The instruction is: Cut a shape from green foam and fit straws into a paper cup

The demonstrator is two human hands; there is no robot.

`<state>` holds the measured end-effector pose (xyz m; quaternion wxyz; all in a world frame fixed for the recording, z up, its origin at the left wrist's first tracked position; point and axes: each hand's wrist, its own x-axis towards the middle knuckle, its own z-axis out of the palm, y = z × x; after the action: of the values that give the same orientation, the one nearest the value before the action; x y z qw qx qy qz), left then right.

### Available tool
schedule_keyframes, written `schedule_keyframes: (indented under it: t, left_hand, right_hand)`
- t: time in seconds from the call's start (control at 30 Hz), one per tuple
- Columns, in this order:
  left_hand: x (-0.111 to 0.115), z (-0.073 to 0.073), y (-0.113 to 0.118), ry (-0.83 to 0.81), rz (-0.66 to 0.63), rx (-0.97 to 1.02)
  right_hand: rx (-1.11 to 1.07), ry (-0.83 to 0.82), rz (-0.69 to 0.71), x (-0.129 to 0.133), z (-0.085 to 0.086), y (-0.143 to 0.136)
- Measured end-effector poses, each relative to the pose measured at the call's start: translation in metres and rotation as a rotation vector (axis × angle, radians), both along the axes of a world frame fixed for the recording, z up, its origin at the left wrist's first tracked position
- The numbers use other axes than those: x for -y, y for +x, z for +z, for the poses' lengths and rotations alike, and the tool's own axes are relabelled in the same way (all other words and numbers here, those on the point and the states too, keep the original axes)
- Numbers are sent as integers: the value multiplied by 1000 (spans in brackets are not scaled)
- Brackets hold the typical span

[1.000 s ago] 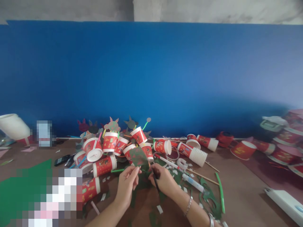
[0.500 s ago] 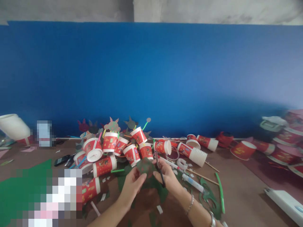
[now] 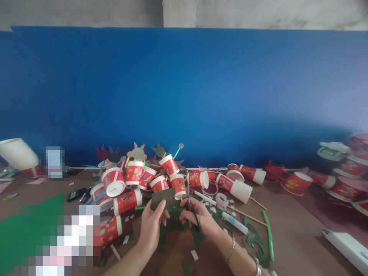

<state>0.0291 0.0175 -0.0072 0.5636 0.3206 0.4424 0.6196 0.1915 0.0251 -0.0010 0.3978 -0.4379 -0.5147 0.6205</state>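
Observation:
Between thumb and fingers, my left hand (image 3: pixel 152 222) grips a dark green piece of paper (image 3: pixel 162 197) with reddish marks on it. My right hand (image 3: pixel 199 218) is closed around the black handles of a pair of scissors (image 3: pixel 195 216), whose blades point up and away from me. The blades stand just right of the paper, apart from it. Beneath both hands lie green paper scraps (image 3: pixel 198 237). Close beyond the paper is a red paper cup (image 3: pixel 178 184), one of several decorated cups heaped together.
A stack of nested paper cups (image 3: pixel 234 188), a tape roll (image 3: pixel 222 199), a glue tube (image 3: pixel 234 223) and a green pipe cleaner (image 3: pixel 268 235) lie to the right. Green sheet paper (image 3: pixel 31 218) is at left. A blue wall panel (image 3: pixel 184 96) rises behind.
My left hand has moved a little left with the green paper, which is now turned and apart from the scissors. The right hand stays nearly in place.

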Motion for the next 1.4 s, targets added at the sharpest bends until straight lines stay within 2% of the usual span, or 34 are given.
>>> schedule_keyframes:
  t: [0.17, 0.3, 0.4, 0.57, 0.73, 0.87, 1.03, 1.4]
  left_hand:
    - [-2, -5, 0, -14, 55, 19]
    - [-1, -12, 0, -55, 36, -17]
    - [2, -14, 2, -89, 5, -86]
    - [8, -12, 4, -46, -88, -292]
    - [7, -12, 4, -26, -145, -367]
    - [5, -14, 1, 2, -132, -416]
    - [5, -11, 0, 39, -112, -517]
    - [4, -12, -2, 65, -105, -516]
  right_hand:
    - [12, -92, 175, 8, 4, -5]
    - [36, -122, 281, 13, 11, -9]
    - [61, -96, 260, 14, 6, -13]
    - [46, -19, 182, 12, -9, -15]
    - [31, 11, 186, 11, -5, -13]
    - [33, 9, 196, 11, -1, -12]
    - [37, -1, 185, 11, -3, -11]
    - [66, -6, 170, 11, -6, -11]
